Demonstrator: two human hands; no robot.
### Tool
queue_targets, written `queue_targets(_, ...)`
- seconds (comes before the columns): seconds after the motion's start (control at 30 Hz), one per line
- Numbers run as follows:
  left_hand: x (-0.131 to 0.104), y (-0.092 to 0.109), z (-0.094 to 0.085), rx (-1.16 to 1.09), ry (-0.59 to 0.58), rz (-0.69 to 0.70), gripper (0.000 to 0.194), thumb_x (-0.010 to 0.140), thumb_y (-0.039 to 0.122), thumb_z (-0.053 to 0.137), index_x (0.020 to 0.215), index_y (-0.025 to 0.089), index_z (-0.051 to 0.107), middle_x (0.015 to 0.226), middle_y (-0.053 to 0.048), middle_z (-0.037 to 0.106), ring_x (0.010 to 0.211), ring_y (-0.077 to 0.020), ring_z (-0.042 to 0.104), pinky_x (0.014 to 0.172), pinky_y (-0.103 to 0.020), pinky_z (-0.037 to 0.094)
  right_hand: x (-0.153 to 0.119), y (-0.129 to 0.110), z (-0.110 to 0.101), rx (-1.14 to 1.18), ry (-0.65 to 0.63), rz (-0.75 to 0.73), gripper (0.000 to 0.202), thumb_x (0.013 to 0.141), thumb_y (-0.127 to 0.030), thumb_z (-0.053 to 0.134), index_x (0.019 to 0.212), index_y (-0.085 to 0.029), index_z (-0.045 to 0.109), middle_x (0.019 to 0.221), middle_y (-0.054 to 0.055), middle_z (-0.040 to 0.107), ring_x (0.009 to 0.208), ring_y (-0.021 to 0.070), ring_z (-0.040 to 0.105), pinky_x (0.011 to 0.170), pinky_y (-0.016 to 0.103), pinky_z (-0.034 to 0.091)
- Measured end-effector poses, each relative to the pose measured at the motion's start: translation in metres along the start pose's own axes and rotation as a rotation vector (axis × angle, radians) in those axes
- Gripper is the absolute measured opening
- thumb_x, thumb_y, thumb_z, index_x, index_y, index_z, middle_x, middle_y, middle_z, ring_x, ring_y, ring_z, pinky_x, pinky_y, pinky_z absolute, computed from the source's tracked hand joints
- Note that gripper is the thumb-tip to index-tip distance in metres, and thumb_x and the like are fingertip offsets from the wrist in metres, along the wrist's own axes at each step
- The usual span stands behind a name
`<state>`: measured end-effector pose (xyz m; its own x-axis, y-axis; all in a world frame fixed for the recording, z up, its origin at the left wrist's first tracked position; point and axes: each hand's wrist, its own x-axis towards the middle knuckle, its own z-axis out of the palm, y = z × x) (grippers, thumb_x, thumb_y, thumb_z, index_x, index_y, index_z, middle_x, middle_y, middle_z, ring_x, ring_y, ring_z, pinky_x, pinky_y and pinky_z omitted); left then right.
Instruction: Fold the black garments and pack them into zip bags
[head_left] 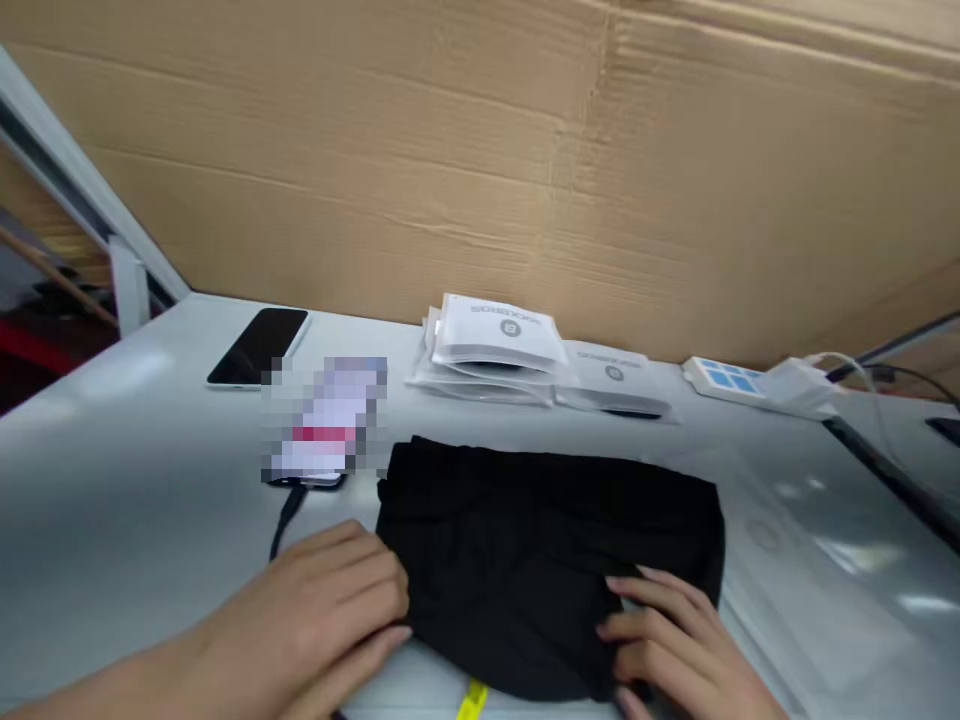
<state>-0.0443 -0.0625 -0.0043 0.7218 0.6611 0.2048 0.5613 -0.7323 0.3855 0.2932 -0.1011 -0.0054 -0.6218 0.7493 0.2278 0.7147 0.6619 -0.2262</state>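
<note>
A piece of black cloth [540,560], perhaps a garment, lies folded on the table in front of me; its exact kind does not show. My left hand [337,590] is at its left edge, fingers curled and thumb pressed in, pinching the border. Over the lower right part bends my right hand [675,640], its fingers and thumb around a fold of the same cloth. A yellow strip [472,700] pokes out under the near edge. To the right lies a clear plastic bag [810,590], partly beside the cloth.
White printed packets [499,335] are stacked at the back, with another packet [615,375] alongside. A dark phone [259,345] and a lit, blurred phone [330,420] with a cable [285,520] lie left. A power strip [750,385] is back right. Cardboard [480,150] walls the rear.
</note>
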Motion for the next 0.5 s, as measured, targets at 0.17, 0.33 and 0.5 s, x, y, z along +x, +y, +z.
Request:
queue_targets(0.17, 0.03, -0.029, -0.022, 0.006, 0.017, -0.168, 0.023, 0.097, 0.028, 0.04, 0.089, 0.02, 0.06, 0.086, -0.003, 0.065, 0.079, -0.0171, 0.06, 0.07, -0.027, 0.047, 0.03, 0.018, -0.002, 0.164, 0.173, 0.248, 0.008, 0.085, -0.022, 0.057, 0.088, -0.027, 0.062, 0.087, 0.002, 0.073, 0.086, 0.0202, 0.07, 0.081, 0.034, 0.057)
queue_targets(0.33, 0.051, -0.054, -0.029, 0.229, 0.077, -0.213, 0.033, 0.097, 0.029, 0.04, 0.124, 0.016, 0.054, 0.115, -0.009, 0.064, 0.106, -0.0258, 0.058, 0.09, -0.039, 0.047, 0.047, 0.051, -0.006, 0.215, 0.304, 0.571, 0.023, 0.087, -0.042, 0.056, 0.101, -0.025, 0.065, 0.102, 0.006, 0.073, 0.096, 0.025, 0.068, 0.085, 0.039, 0.055)
queue_targets(0.5, 0.065, -0.017, -0.016, 0.21, 0.016, 0.042, 0.032, 0.096, 0.019, 0.04, 0.124, 0.019, 0.055, 0.118, -0.008, 0.063, 0.108, -0.0228, 0.057, 0.092, -0.036, 0.047, 0.003, 0.071, -0.029, 0.132, 0.282, 0.764, 0.038, 0.079, -0.057, 0.057, 0.099, -0.027, 0.067, 0.105, 0.01, 0.072, 0.099, 0.0314, 0.067, 0.059, 0.034, 0.056)
